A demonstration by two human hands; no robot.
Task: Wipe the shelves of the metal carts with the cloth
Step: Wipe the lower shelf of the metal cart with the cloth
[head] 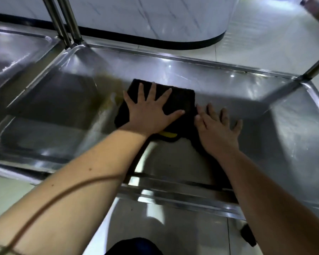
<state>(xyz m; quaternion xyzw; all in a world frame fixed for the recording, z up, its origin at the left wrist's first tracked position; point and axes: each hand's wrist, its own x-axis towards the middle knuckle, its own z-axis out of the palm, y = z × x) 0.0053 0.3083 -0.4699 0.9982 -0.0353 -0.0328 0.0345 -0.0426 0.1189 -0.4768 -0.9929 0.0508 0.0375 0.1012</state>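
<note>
Black, folded cloth with a yellow tag (180, 100) lies mid-shelf on the shiny stainless-steel cart shelf (228, 85). Left hand (149, 113) presses it flat, fingers spread wide. Right hand (217, 129), fingers also splayed, rests at the cloth's right edge.

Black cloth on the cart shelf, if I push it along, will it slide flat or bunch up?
The black cloth looks soft and floppy: its edges lie unevenly, so it probably sags if lifted. With the left hand pressing flat on it, it likely slides over the shiny shelf, though loose edges may bunch.
</note>
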